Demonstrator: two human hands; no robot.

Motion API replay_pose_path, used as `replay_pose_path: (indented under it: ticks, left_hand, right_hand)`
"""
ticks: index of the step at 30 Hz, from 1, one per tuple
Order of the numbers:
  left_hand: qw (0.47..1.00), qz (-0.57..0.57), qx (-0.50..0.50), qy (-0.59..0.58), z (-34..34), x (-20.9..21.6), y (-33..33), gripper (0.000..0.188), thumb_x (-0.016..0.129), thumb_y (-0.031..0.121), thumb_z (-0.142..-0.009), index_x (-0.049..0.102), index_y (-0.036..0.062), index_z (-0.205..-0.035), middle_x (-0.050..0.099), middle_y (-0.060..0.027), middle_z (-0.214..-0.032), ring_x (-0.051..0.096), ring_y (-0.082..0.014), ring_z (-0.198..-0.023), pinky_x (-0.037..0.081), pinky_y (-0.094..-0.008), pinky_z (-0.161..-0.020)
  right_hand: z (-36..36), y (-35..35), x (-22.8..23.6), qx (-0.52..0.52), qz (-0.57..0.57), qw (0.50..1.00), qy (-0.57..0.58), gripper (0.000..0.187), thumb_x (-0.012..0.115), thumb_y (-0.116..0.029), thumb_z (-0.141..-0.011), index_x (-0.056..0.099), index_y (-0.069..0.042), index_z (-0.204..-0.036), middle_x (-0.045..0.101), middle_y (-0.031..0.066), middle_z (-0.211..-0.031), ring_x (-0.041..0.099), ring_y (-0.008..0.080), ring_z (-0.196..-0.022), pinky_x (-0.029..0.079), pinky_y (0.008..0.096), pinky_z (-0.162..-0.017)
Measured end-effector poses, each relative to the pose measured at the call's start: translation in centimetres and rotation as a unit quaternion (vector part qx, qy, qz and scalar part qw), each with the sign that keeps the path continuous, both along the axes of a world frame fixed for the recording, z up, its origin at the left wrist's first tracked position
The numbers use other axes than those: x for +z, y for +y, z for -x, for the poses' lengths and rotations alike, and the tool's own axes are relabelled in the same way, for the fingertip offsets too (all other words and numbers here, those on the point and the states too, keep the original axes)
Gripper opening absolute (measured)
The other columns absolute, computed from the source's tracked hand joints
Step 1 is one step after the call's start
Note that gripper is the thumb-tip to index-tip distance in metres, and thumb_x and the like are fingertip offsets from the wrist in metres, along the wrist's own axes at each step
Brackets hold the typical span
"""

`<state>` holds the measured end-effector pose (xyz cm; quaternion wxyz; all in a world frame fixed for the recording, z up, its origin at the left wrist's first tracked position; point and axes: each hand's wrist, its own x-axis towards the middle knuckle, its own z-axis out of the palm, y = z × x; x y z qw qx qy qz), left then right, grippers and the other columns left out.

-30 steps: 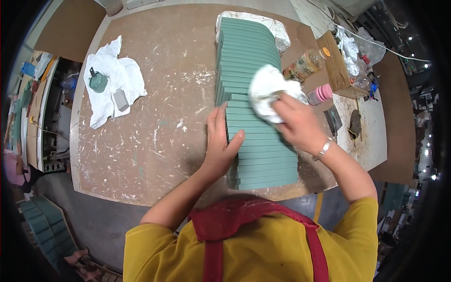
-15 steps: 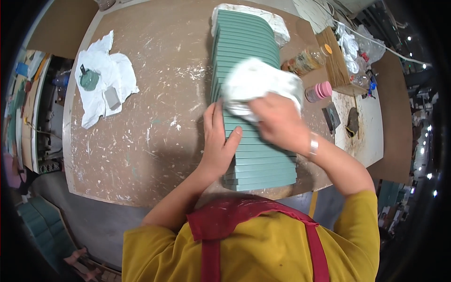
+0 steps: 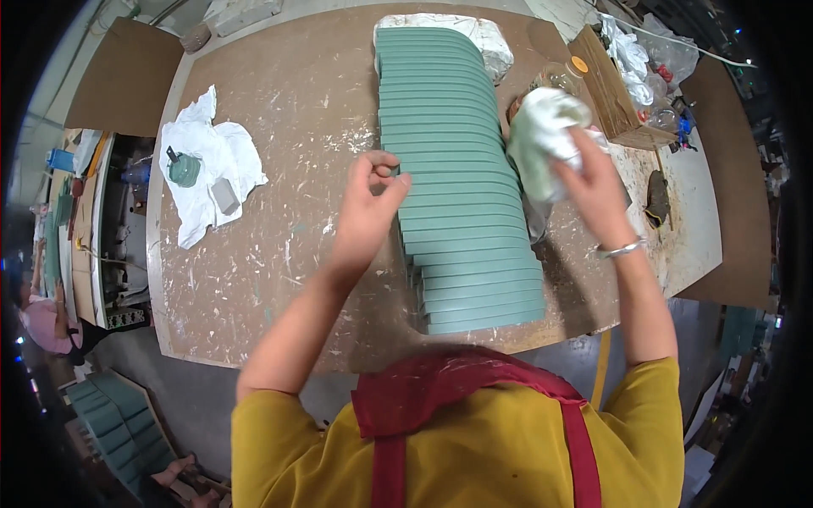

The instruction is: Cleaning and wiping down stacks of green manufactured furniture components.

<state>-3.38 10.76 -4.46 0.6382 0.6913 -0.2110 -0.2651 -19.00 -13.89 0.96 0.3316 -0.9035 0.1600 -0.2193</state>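
A row of green curved-end slats [image 3: 457, 203] lies packed side by side on the brown worktable, running away from me. My left hand [image 3: 370, 199] is at the row's left edge with its fingers curled in; the thumb and fingertips meet the slat ends, and whether they pinch anything is hidden. Off the right side of the row, my right hand [image 3: 593, 173] grips a crumpled white cloth [image 3: 542, 140], slightly blurred. The cloth hangs down beside the slats and partly covers a clear jar with an orange lid [image 3: 576, 72].
On the left, a white rag [image 3: 199, 140] bears a small green pot [image 3: 183, 169] and a grey block [image 3: 224, 196]. A white wrapped bundle [image 3: 495, 51] lies at the row's far end. To the right are a wooden box [image 3: 614, 97] of plastic bags and bottles, and a dark brush-like tool [image 3: 656, 199].
My right hand has carried the white cloth off the slats to the right. My left hand has drawn its fingers in from lying along the row's edge. The whole view has shifted slightly.
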Motion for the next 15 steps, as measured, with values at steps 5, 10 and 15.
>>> replay_pose_path:
  ticks: [5, 10, 15]
  left_hand:
    - [0.994, -0.013, 0.036, 0.098, 1.2, 2.6, -1.1, 0.031, 0.062, 0.008, -0.086, 0.045, 0.0055, -0.111, 0.041, 0.0048, -0.082, 0.041, -0.0044, -0.076, 0.035, -0.0195, -0.072]
    - [0.985, -0.036, 0.088, 0.145, 2.3, 3.5, -1.0, 0.031, 0.065, 0.012, -0.085, 0.045, 0.0082, -0.108, 0.047, 0.0046, -0.082, 0.044, -0.0051, -0.077, 0.035, -0.0219, -0.071]
    - [0.978, -0.103, 0.068, 0.166, 2.5, 4.4, -0.1, 0.041, 0.066, 0.01, -0.083, 0.04, 0.0033, -0.115, 0.046, -0.0001, -0.09, 0.046, -0.0081, -0.082, 0.039, -0.022, -0.074]
  right_hand:
    - [-1.8, 3.7, -3.3, 0.018, -0.056, 0.998, -0.007, 0.033, 0.067, -0.022, -0.081, 0.052, -0.001, -0.103, 0.058, 0.0194, -0.098, 0.056, 0.0385, -0.089, 0.046, 0.0389, -0.077]
    - [-1.3, 3.3, -2.7, 0.041, -0.089, 0.995, -0.006, 0.035, 0.068, -0.021, -0.08, 0.052, -0.001, -0.103, 0.059, 0.0187, -0.098, 0.056, 0.0387, -0.09, 0.046, 0.0394, -0.076]
    - [-0.6, 4.0, -2.8, 0.016, -0.082, 0.996, -0.015, 0.036, 0.068, -0.021, -0.079, 0.053, -0.001, -0.105, 0.059, 0.0186, -0.1, 0.057, 0.0389, -0.091, 0.046, 0.0401, -0.075]
